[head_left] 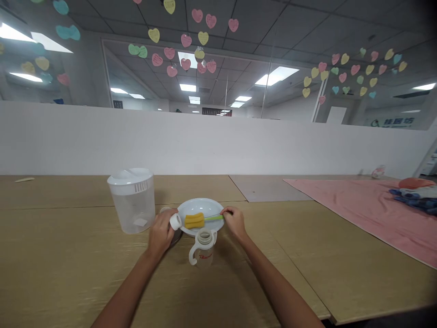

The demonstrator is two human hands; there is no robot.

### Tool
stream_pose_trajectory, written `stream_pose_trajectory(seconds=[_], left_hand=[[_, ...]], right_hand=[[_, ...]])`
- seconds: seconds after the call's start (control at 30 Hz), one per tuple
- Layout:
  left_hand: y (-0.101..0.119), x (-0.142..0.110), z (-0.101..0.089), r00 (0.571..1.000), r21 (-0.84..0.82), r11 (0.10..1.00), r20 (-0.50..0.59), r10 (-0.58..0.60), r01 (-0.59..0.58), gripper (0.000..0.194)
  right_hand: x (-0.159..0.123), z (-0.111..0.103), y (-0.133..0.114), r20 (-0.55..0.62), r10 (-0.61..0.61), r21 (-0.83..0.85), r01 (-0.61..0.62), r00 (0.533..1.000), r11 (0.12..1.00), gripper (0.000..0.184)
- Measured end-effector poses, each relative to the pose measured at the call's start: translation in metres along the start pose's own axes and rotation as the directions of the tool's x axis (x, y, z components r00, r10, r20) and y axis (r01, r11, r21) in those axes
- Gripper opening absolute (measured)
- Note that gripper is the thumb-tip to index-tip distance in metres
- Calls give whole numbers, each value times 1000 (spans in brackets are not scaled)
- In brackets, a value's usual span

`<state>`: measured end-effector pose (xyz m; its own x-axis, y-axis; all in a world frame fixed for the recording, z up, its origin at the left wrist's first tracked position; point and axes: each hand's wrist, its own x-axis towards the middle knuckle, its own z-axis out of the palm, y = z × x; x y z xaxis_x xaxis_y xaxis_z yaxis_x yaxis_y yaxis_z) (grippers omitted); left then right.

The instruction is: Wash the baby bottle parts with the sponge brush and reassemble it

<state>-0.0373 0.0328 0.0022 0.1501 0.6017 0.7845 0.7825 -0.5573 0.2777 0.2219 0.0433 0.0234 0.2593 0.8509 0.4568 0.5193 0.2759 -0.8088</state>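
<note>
My right hand (235, 221) is closed on the thin green handle of a bottle brush (194, 221) with a yellow sponge head. The sponge is over a white oval bowl (200, 203). In the fingers of my left hand (161, 231) is a small white bottle cap (175, 222), at the bowl's left rim. Something round and translucent lies partly hidden under and behind that hand. In front of the bowl stands an uncapped clear baby bottle (205, 259) with white handles and red lettering, touched by neither hand.
Left of the bowl stands a tall translucent bucket (131, 209) with a white lid. A pink cloth (368, 209) covers the table's right side, with a bundle of coloured fabric (414, 193) on it. A low white wall (211, 146) borders the table's back.
</note>
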Motion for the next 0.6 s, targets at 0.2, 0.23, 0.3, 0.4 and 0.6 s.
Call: stream_pose_trajectory(seconds=[0.2, 0.23, 0.3, 0.4, 0.6], left_hand=[[-6, 3, -8, 927, 60, 925, -4, -374, 374, 32], [-7, 4, -9, 919, 80, 916, 4, -394, 393, 33], [-11, 5, -9, 918, 112, 914, 35, -395, 389, 36], [-14, 5, -7, 920, 154, 920, 107, -378, 360, 39], [-14, 6, -5, 898, 201, 905, 162, -409, 376, 36]], right_hand=[[-1, -1, -1, -10, 6, -70, -7, 1000, 998, 25], [-1, -1, -2, -9, 10, -82, -11, 1000, 997, 24], [-1, -1, -4, -7, 17, -106, -17, 1000, 994, 24], [-1, -2, -6, -2, 25, -133, -25, 1000, 991, 24], [-2, -3, -8, 15, 28, -165, -25, 999, 986, 24]])
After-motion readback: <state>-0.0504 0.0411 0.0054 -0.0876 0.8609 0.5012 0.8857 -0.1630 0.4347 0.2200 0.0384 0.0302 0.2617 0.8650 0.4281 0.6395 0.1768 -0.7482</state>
